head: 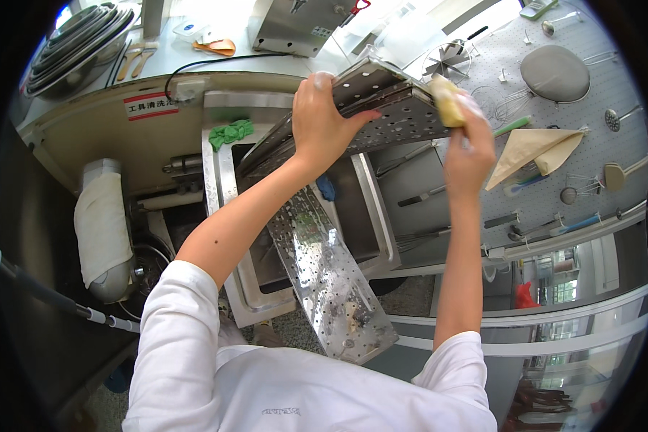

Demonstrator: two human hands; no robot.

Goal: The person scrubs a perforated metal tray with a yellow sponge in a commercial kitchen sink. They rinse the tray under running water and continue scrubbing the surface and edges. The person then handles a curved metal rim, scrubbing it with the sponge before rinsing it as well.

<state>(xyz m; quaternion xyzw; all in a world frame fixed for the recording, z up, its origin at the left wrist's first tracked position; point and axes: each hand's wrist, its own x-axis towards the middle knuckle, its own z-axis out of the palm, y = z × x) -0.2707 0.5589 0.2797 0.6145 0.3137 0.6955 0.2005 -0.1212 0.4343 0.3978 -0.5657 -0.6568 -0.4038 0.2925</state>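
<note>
My left hand [321, 121] grips the upper part of a perforated metal panel piece [405, 121] with folded edges. The piece stands tilted over the steel sink [375, 216], its lower end reaching down towards the basin. My right hand [470, 154] holds a foamy yellow sponge [447, 105] against or right beside the piece's right end; the hand is slightly blurred. Below, a long perforated metal strip [335, 270], wet and dotted with suds, slopes from the basin over the front rim towards my body. A blue cloth or glove [326, 188] shows behind the strip.
A green cloth [230, 134] lies on the sink's back left corner. Whisks, a round sieve [555, 73] and a piping bag [537, 151] hang on the pegboard to the right. Stacked metal bowls [81, 51] stand back left. A cloth-covered machine [105, 232] is left of the sink.
</note>
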